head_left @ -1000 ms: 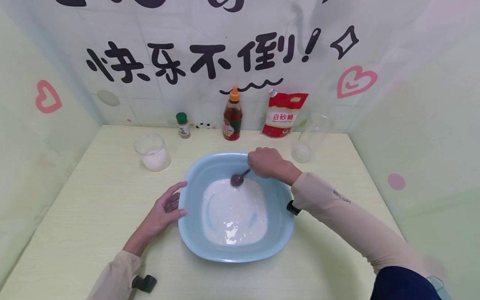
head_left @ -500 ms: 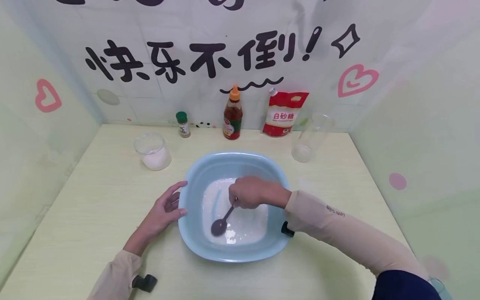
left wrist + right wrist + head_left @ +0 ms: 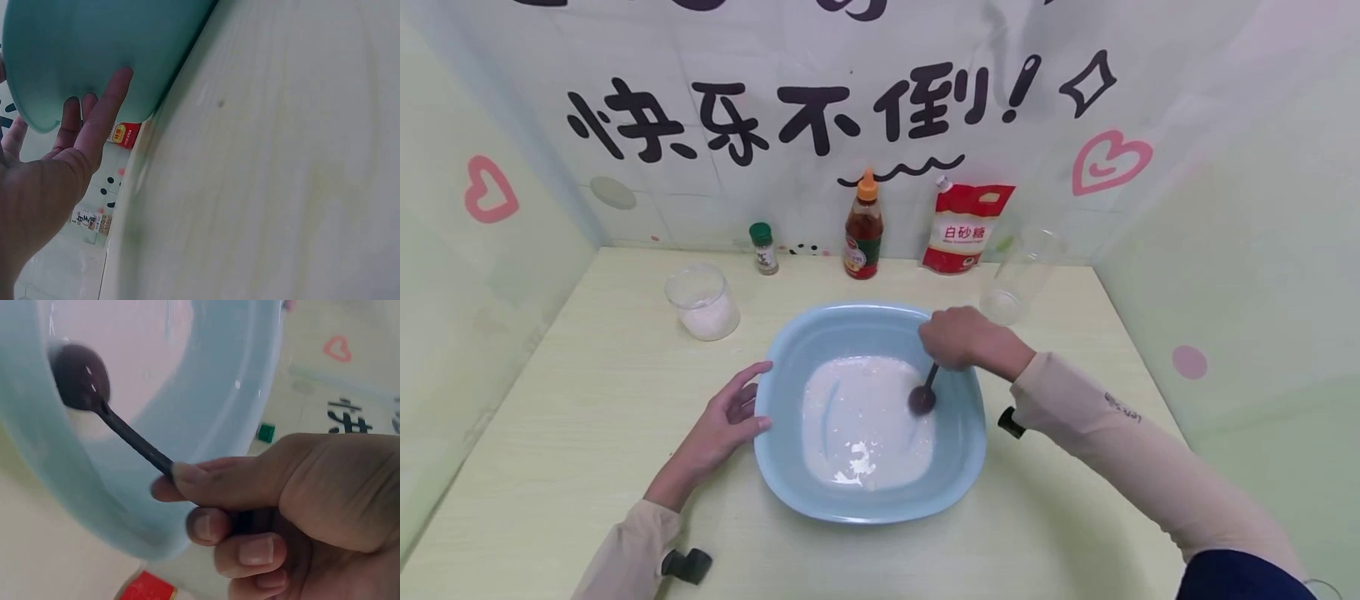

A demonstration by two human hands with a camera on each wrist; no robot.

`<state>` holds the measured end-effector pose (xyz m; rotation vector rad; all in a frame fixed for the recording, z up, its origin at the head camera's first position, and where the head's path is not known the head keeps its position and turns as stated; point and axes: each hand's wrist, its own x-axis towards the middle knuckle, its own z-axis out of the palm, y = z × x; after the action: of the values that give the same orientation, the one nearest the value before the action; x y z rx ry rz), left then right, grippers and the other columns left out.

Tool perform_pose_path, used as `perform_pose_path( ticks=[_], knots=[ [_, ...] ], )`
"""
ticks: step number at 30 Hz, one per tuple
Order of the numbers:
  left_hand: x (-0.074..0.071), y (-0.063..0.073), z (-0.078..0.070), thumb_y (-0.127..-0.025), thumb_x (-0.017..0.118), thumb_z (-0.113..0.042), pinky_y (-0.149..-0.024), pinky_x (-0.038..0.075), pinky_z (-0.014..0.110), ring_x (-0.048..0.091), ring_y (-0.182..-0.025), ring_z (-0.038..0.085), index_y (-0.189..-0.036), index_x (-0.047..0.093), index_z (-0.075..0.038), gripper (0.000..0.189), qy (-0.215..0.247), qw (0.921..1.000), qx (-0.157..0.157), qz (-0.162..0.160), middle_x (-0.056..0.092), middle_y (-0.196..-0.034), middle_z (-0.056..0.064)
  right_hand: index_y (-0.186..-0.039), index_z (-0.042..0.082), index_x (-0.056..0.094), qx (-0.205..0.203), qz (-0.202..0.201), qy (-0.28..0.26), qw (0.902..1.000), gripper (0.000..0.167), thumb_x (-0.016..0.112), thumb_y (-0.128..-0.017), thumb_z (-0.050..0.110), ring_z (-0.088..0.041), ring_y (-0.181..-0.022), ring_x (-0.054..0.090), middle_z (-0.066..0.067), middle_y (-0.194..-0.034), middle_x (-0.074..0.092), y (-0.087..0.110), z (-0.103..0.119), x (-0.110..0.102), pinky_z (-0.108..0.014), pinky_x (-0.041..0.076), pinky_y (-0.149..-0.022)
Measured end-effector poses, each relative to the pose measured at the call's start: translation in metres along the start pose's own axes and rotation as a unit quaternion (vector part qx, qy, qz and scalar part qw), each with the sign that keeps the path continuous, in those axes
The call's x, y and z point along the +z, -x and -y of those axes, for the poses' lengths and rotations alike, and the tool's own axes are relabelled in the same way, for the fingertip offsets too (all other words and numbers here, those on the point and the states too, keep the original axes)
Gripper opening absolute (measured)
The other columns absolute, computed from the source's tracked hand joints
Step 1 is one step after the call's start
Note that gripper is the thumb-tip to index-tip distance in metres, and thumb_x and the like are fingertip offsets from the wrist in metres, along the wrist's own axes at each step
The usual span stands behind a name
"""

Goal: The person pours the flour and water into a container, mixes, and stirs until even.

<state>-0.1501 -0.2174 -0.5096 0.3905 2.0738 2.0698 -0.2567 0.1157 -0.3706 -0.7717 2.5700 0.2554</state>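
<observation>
Near the far left corner of the tabletop (image 3: 625, 400), a clear jar (image 3: 703, 308) with white contents is standing upright. Nearer me, the person's left hand (image 3: 718, 421) is lying against the left outer side of a pale blue basin (image 3: 778, 487), its fingers nearly straight and spread, gripping nothing; it is probably steadying the basin.

Along the far edge, a green-capped shaker (image 3: 763, 250) is standing left of centre, then an orange-capped sauce bottle (image 3: 863, 229) about mid-edge; both are seemingly being stored there, leaving the middle to the basin.

That basin is sitting at the tabletop's centre, well in from every edge, and is holding a shallow pool of white liquid (image 3: 861, 429). A dark spoon (image 3: 922, 400) is slanting down into it, its bowl at the pool's right side; I am not able to tell how deep it is dipping. Above the basin's far right rim, the right hand (image 3: 966, 337) is pinching the handle between thumb and forefinger, other fingers curling in, presumably for a light, steerable hold.

Behind, a red-and-white sugar pouch (image 3: 966, 233) is leaning at the far edge, perhaps using the wall for support. Towards the far right corner, a tall clear glass (image 3: 1030, 258) is standing.
</observation>
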Motion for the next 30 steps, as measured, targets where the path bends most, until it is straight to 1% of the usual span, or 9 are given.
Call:
perform_pose_path(
  ticks=[3,6,9,12,16,20,24,27,30],
  knots=[
    [-0.001,0.000,-0.001,-0.090,0.064,0.003,-0.087,0.057,0.026,0.065,-0.111,0.007,-0.153,0.034,-0.010,0.070,0.000,1.0000,0.000,0.001,0.060,-0.123,0.002,-0.104,0.009,0.069,0.017,-0.053,-0.011,0.9984,0.020,0.075,-0.087,0.016,-0.021,-0.070,0.058,-0.007,-0.083,0.064,-0.007,-0.007,-0.002,-0.030,0.053,-0.069],
    [-0.001,0.000,-0.001,-0.090,0.063,0.003,-0.087,0.057,0.026,0.065,-0.111,0.008,-0.153,0.035,-0.011,0.070,0.003,1.0000,0.002,0.002,0.059,-0.124,0.003,-0.108,0.010,0.071,0.006,-0.088,-0.027,0.9958,0.022,0.075,-0.088,0.019,-0.020,-0.072,0.059,-0.006,-0.086,0.067,-0.017,-0.002,-0.003,-0.030,0.053,-0.070],
    [0.000,0.000,-0.001,-0.091,0.063,0.004,-0.087,0.057,0.026,0.065,-0.112,0.008,-0.152,0.036,-0.012,0.069,0.006,1.0000,0.002,0.002,0.059,-0.124,0.005,-0.106,0.011,0.072,-0.018,-0.103,-0.050,0.9933,0.017,0.070,-0.092,0.019,-0.019,-0.074,0.058,-0.005,-0.087,0.067,-0.027,0.010,-0.001,-0.029,0.049,-0.068],
    [0.001,0.000,-0.002,-0.091,0.063,0.004,-0.087,0.057,0.026,0.065,-0.112,0.008,-0.152,0.036,-0.013,0.069,0.006,1.0000,0.001,-0.001,0.059,-0.125,0.007,-0.105,0.012,0.074,-0.051,-0.114,-0.072,0.9896,0.015,0.071,-0.092,0.017,-0.019,-0.074,0.058,-0.004,-0.088,0.069,-0.036,0.024,0.003,-0.027,0.048,-0.067],
    [0.002,0.001,-0.002,-0.091,0.063,0.004,-0.088,0.057,0.026,0.065,-0.112,0.007,-0.152,0.036,-0.013,0.069,0.000,1.0000,-0.002,-0.005,0.058,-0.127,0.010,-0.106,0.015,0.076,-0.097,-0.118,-0.092,0.9839,0.015,0.070,-0.093,0.017,-0.017,-0.075,0.059,0.000,-0.091,0.072,-0.040,0.040,0.012,-0.026,0.048,-0.068],
    [0.002,0.001,-0.001,-0.091,0.063,0.004,-0.088,0.056,0.025,0.065,-0.112,0.006,-0.152,0.036,-0.012,0.069,-0.003,1.0000,0.000,-0.008,0.058,-0.128,0.011,-0.108,0.020,0.078,-0.143,-0.098,-0.090,0.9807,0.017,0.070,-0.093,0.018,-0.013,-0.076,0.060,0.004,-0.091,0.073,-0.033,0.052,0.020,-0.024,0.048,-0.071],
    [0.002,0.000,0.000,-0.091,0.063,0.003,-0.089,0.056,0.025,0.065,-0.112,0.006,-0.153,0.036,-0.012,0.069,0.000,1.0000,-0.001,-0.004,0.059,-0.127,0.007,-0.108,0.021,0.078,-0.172,-0.034,-0.085,0.9808,0.018,0.071,-0.093,0.017,-0.012,-0.080,0.059,0.006,-0.093,0.073,-0.018,0.056,0.024,-0.023,0.049,-0.074],
    [0.001,0.000,0.001,-0.090,0.064,0.002,-0.088,0.057,0.026,0.065,-0.112,0.006,-0.153,0.035,-0.012,0.070,0.001,1.0000,-0.005,-0.003,0.059,-0.125,0.001,-0.106,0.019,0.079,-0.164,0.021,-0.086,0.9824,0.017,0.071,-0.092,0.014,-0.012,-0.083,0.058,0.005,-0.093,0.072,-0.006,0.053,0.025,-0.024,0.049,-0.076],
    [0.000,0.000,0.002,-0.090,0.064,0.002,-0.088,0.057,0.026,0.065,-0.111,0.006,-0.153,0.034,-0.011,0.071,0.000,1.0000,-0.008,-0.003,0.060,-0.124,-0.002,-0.097,0.018,0.079,-0.136,0.050,-0.071,0.9868,0.012,0.070,-0.092,0.011,-0.013,-0.079,0.056,0.004,-0.085,0.068,0.002,0.043,0.024,-0.025,0.047,-0.072]
  ],
)
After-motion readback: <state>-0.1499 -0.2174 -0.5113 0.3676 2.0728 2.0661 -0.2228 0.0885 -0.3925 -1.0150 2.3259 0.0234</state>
